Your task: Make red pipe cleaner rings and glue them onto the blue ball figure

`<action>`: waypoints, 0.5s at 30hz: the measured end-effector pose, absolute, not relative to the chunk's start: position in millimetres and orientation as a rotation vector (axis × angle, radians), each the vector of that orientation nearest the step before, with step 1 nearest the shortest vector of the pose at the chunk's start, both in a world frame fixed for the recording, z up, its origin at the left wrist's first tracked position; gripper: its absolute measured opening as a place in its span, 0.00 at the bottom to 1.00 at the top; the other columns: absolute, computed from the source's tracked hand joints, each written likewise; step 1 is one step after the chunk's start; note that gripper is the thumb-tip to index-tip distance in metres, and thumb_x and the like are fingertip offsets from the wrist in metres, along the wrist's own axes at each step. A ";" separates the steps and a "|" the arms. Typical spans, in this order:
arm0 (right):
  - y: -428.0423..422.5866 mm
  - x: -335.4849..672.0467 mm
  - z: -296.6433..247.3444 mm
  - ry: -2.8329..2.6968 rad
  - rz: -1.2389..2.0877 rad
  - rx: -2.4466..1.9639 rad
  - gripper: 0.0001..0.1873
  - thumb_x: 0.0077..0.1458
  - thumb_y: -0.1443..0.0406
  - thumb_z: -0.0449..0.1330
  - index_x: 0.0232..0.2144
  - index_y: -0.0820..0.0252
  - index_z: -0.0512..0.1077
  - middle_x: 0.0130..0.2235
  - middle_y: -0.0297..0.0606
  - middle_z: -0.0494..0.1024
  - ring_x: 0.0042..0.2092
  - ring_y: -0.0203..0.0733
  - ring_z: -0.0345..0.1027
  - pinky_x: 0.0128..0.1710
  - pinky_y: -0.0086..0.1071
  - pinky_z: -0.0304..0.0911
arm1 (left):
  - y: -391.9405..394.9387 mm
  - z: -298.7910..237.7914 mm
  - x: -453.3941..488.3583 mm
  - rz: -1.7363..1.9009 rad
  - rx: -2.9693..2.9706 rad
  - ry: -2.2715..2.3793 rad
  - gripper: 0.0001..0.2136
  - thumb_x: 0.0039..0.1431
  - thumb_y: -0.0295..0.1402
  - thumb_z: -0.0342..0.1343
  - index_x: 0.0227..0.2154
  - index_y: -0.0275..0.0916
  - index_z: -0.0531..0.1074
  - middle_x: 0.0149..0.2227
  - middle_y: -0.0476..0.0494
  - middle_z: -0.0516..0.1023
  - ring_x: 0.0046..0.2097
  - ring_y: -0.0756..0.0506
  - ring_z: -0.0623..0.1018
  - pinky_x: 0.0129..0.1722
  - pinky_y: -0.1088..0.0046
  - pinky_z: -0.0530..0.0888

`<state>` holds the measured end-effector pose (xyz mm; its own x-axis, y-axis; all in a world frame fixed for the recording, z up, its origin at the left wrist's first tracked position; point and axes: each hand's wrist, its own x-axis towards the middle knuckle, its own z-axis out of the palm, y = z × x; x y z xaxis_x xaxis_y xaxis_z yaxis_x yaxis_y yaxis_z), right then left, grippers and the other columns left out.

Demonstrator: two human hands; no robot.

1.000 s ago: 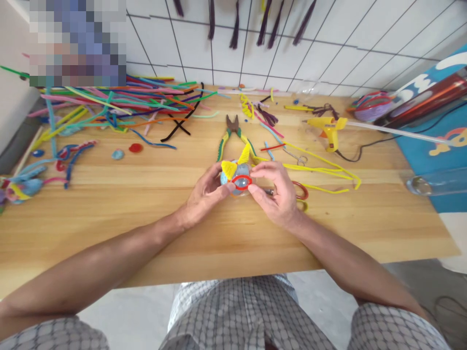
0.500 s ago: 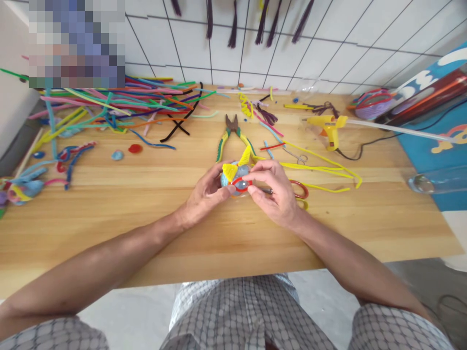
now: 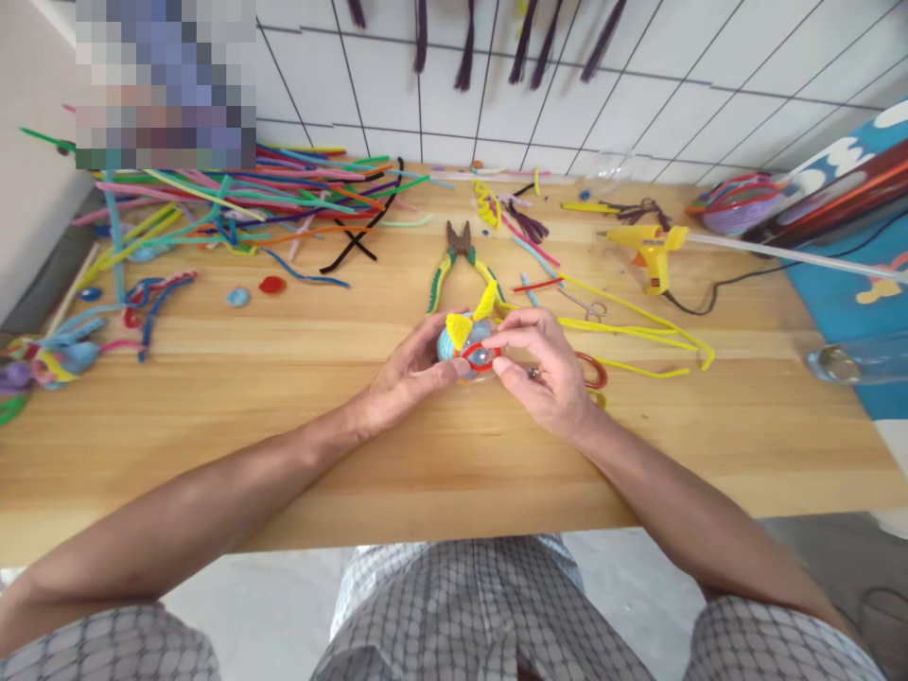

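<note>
Blue fuzz wound into a small ball (image 3: 469,342) is what I have in hand, seen from my head camera, just above the wooden table (image 3: 284,407) at its middle, a little in front of the pliers (image 3: 461,255). My left hand (image 3: 408,374) is curled round the ball from the left, thumb and fingers gripping it. My right hand (image 3: 546,369) is closed in a pinch on the red loop (image 3: 480,357) that lies against the ball's near face.

As I judge it, the piece is well along: the body is wound, two yellow tufts (image 3: 460,327) stand up on top like ears, and the red loop is in place on the front. Whether the loop is fixed or only held there, I cannot tell.

Loose stock lies about: long yellow pipe cleaners (image 3: 638,326) to my right, a red ring (image 3: 592,371) just beside my right hand, the yellow glue gun (image 3: 649,248) farther back, and a many-coloured heap of pipe cleaners (image 3: 248,203) at the far left.
</note>
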<state>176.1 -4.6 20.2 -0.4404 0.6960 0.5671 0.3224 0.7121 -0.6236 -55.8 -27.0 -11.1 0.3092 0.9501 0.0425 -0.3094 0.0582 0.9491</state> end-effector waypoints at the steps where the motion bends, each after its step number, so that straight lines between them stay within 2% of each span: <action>1: -4.4 176.1 20.0 -2.046 0.548 -0.773 0.11 0.69 0.66 0.63 0.51 0.50 0.79 0.51 0.41 0.76 0.54 0.50 0.75 0.55 0.50 0.73 | -27.0 -10.8 -55.9 1.106 1.102 0.754 0.29 0.63 0.41 0.73 0.65 0.48 0.74 0.66 0.41 0.78 0.65 0.37 0.77 0.66 0.56 0.74; 15: -1.3 177.6 18.6 -2.046 0.547 -0.766 0.11 0.70 0.65 0.62 0.51 0.49 0.79 0.50 0.40 0.76 0.53 0.50 0.74 0.55 0.50 0.73 | -24.7 -5.7 -55.0 1.057 1.041 0.764 0.32 0.59 0.39 0.76 0.65 0.49 0.74 0.64 0.41 0.79 0.63 0.37 0.78 0.64 0.57 0.76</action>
<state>177.6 -1.3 18.6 -0.4415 0.6921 0.5710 0.3145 0.7154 -0.6239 -55.0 -24.7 -5.7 0.3297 0.9438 -0.0219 -0.3168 0.1324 0.9392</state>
